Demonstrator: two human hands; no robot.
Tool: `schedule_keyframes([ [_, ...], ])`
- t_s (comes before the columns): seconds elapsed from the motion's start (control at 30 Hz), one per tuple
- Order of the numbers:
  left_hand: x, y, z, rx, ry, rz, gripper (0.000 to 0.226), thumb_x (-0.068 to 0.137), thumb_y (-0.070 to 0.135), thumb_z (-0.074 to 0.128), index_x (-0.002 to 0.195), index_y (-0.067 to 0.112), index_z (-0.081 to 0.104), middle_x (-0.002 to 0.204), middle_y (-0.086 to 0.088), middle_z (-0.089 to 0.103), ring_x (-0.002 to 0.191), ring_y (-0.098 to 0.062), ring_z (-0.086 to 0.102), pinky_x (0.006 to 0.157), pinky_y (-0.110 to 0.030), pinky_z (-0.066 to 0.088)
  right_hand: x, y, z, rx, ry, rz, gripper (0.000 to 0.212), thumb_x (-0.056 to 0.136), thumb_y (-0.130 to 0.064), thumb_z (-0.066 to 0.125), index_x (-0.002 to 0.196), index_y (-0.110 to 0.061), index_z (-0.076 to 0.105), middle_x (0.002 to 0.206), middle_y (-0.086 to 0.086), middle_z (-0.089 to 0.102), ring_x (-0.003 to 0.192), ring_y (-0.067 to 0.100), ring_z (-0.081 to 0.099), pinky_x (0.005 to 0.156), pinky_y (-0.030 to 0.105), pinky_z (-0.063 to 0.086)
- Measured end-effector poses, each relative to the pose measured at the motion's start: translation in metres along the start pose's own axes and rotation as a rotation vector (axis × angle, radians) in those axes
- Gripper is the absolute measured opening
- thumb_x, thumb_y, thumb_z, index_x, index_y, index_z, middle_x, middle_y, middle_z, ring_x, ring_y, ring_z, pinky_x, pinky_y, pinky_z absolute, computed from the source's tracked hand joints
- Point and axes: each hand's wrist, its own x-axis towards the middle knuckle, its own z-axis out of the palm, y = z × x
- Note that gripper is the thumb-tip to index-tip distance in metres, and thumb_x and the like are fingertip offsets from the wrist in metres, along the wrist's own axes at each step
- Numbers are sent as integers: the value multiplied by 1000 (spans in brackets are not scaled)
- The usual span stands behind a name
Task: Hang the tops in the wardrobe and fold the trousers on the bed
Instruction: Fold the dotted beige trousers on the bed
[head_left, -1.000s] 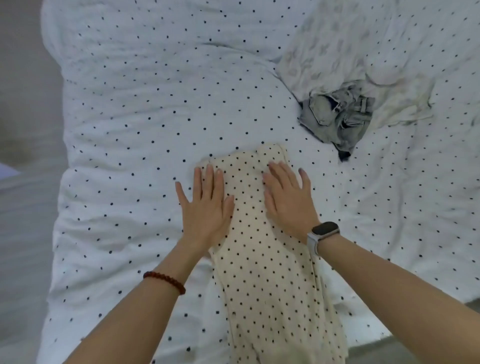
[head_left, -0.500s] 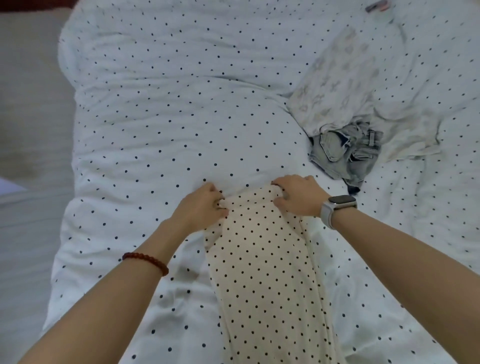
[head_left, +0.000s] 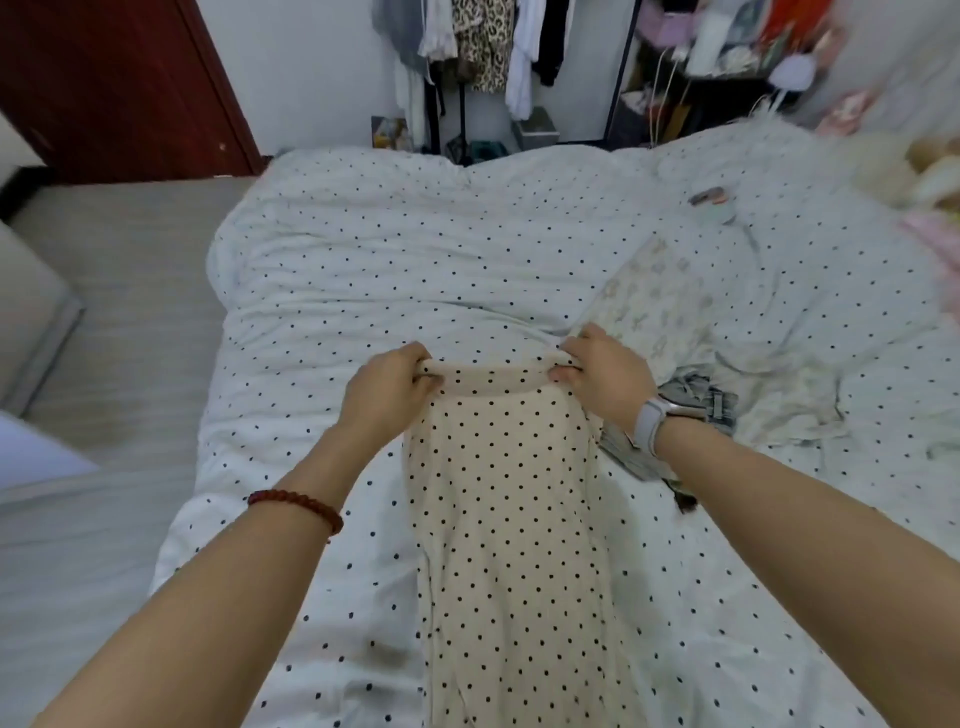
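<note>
bed (head_left: 337, 291) under a white duvet with small black dots, rumpled. cream dotted trousers (head_left: 509, 545) lie lengthwise down the middle, far end lifted off the cover. right of them, a pale printed garment (head_left: 649, 306) spread flat; a crumpled denim piece (head_left: 711, 402) just beside it, nearer. a small blurred object (head_left: 707, 196) farther back. plush toys (head_left: 930, 171) at the far right edge, blurred.

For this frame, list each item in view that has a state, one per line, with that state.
Left hand: grips the far left corner of the cream dotted trousers.
Right hand: grips the far right corner.
Cream dotted trousers: lying lengthwise on the bed, far edge lifted.
Denim garment: crumpled, unfolded.
Pale patterned garment: spread loosely, unfolded.
Duvet: wrinkled.
Clothes on the rail: hanging.
</note>
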Motion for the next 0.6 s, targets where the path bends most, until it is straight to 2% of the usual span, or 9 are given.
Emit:
schedule_keyframes([
  [0.07,11,12,-11,108,151,52,14,93,23,53,98,11,58,89,-2,60,84,-25,56,61,-29,34,11,-5,-14,-9,112,1,28,94,-28,50,109,-7,61,100,5,43,87,28,54,65,31,40],
  [0.17,4,16,-11,127,269,101,21,94,22,53,110,11,61,103,-4,63,92,-26,58,66,-28,35,5,-4,-16,27,193,-36,29,94,-29,52,111,-8,62,111,7,49,89,27,53,67,30,38],
  [0.27,-32,7,-1,99,312,217,16,90,18,60,102,8,65,92,-7,65,82,-28,61,64,-27,37,-28,4,-4,33,178,-109,30,93,-28,54,111,-7,63,112,8,56,99,27,52,75,31,36],
  [0.37,-81,-3,14,103,316,343,9,82,13,69,88,7,68,78,-7,66,67,-28,62,61,-25,39,-79,15,13,15,202,-233,27,87,-28,61,97,-5,68,94,10,65,91,33,57,77,42,44],
  [0.47,-130,-11,33,108,306,439,10,77,14,66,84,8,68,77,-5,66,65,-22,59,63,-23,36,-134,27,36,48,242,-295,24,83,-27,60,88,-6,69,82,9,64,80,23,56,71,35,44],
  [0.6,-202,-23,67,66,235,557,20,75,12,65,93,17,60,82,-4,67,81,-14,50,71,-24,37,-210,42,68,88,215,-341,21,83,-24,52,94,-11,62,85,10,63,86,17,47,80,26,34],
])
